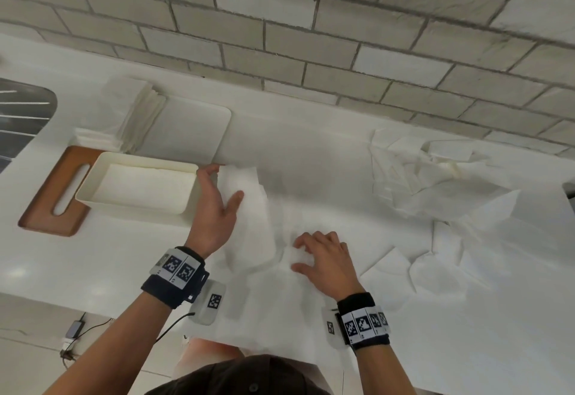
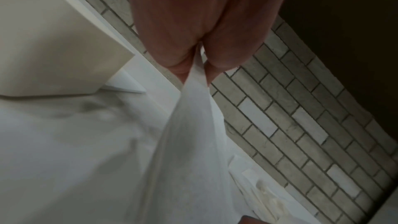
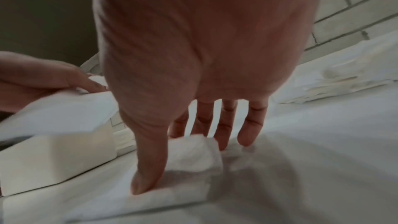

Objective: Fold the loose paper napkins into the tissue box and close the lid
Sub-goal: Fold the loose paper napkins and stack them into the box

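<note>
The cream tissue box (image 1: pixel 193 195) stands open on the white counter, with flat napkins inside it. Its wooden lid (image 1: pixel 46 208), which has a slot, lies under the box's left end. My left hand (image 1: pixel 227 183) is just right of the box and holds up one end of a white napkin (image 1: pixel 249 208). The left wrist view shows that napkin (image 2: pixel 189 142) pinched between my fingers (image 2: pixel 178 64). My right hand (image 1: pixel 298 253) presses straight fingers and thumb onto the napkin's crumpled near end (image 3: pixel 193 156) on the counter. The box (image 3: pixel 53 159) shows at the left of the right wrist view.
A loose heap of napkins (image 1: pixel 435 183) covers the counter's right side. At the back left are a stack of folded napkins (image 1: pixel 137 114) and a white tray (image 1: pixel 193 130). A sink (image 1: pixel 25 114) sits at the far left, under the brick wall (image 1: pixel 311 21).
</note>
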Available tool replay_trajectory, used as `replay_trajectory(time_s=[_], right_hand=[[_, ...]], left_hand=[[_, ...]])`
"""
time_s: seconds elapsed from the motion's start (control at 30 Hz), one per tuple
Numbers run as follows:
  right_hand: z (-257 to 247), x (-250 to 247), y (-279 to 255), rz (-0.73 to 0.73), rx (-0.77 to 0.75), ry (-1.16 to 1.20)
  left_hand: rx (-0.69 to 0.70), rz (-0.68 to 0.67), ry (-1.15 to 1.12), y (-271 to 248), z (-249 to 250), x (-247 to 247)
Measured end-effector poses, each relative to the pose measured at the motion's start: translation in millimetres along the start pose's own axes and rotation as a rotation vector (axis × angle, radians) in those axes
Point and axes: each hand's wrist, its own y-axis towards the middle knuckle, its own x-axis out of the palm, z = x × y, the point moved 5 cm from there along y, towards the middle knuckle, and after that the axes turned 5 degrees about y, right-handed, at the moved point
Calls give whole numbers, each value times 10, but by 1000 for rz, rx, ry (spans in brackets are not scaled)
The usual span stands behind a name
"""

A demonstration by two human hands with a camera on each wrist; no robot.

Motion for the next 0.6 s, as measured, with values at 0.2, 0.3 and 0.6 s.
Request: replay_trajectory(time_s=[0.2,0.3,0.6], right_hand=[[3,24,-23,50,-37,148],[-17,-106,-110,185,-77,147],[-56,-267,-145,347,-181,267]], left_hand=[[124,-18,54,-128,105,-15],[130,-54,92,-119,135,-30],[199,-99,197,-36,58,62]])
